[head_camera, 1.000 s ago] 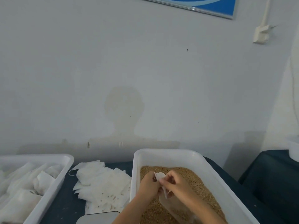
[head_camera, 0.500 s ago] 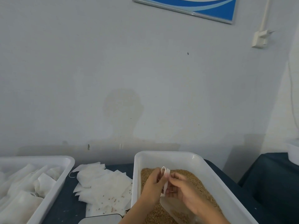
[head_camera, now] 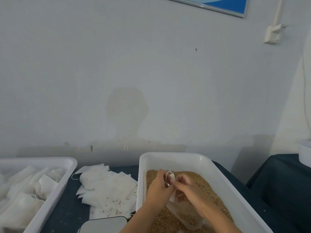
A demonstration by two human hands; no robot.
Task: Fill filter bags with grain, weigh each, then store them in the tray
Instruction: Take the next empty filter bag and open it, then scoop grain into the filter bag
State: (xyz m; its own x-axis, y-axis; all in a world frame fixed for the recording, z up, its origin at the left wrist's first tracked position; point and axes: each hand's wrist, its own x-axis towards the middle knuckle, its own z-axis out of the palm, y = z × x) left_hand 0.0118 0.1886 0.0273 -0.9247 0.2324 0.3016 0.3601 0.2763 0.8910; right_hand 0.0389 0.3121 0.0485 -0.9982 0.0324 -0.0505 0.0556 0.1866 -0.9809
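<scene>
Both my hands meet over a white tub (head_camera: 175,157) of brown grain (head_camera: 210,189) at the lower right. My left hand (head_camera: 159,190) and my right hand (head_camera: 190,190) pinch a small white filter bag (head_camera: 172,178) between them; its string loop shows at the top. A clear plastic scoop (head_camera: 186,214) lies in the grain under my right hand. At the far left stands a white tray (head_camera: 70,167) holding several filled bags. A loose pile of empty filter bags (head_camera: 107,189) lies on the dark table between the tray and the tub.
A grey scale platform (head_camera: 104,224) shows at the bottom edge, in front of the empty bags. A pale wall rises close behind the table. Another white container (head_camera: 305,153) sits at the far right on a separate dark surface.
My hands stay over the grain tub and keep working the small bag. The bag's top with its string loop has come up between my fingers. The camera has tilted slightly.
</scene>
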